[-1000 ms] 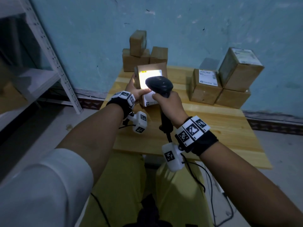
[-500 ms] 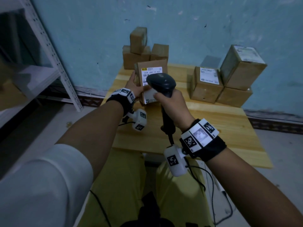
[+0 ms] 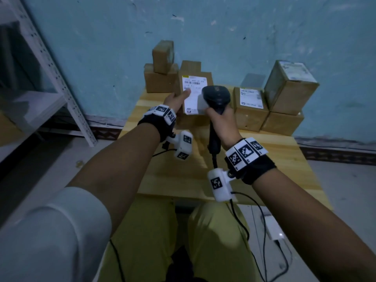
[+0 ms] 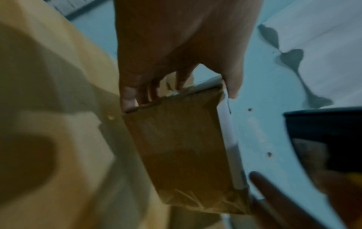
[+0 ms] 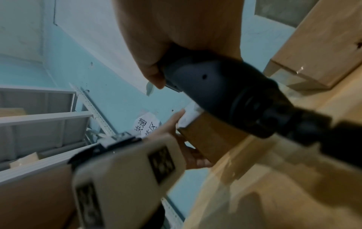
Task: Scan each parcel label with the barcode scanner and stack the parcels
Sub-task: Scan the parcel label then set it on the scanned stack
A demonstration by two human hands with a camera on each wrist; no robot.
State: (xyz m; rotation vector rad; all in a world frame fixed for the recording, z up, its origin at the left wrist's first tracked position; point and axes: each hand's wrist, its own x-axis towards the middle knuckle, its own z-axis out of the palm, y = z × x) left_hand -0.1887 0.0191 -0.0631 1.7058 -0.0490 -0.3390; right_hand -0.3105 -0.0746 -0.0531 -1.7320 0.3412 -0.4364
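Note:
My left hand [image 3: 179,98] grips a brown cardboard parcel [image 3: 195,92] above the wooden table [image 3: 264,171], thumb on its white label [image 3: 194,94], which faces me. The left wrist view shows the fingers [image 4: 137,96] curled over the parcel [image 4: 180,148] edge. My right hand [image 3: 221,121] grips the black barcode scanner [image 3: 216,96] by its handle, head close in front of the label's right side. In the right wrist view the scanner [image 5: 225,93] fills the middle, with the parcel [image 5: 207,139] behind it.
Three brown parcels [image 3: 162,76] are stacked at the table's back left. Three more [image 3: 289,92], two with labels, stand at the back right against the blue wall. A white metal shelf [image 3: 50,82] stands at the left. Cables [image 3: 264,231] hang below the table's front edge.
The scanner's bright light on the label has gone out. My left hand has lifted the parcel higher and farther back, and the scanner has moved along with it.

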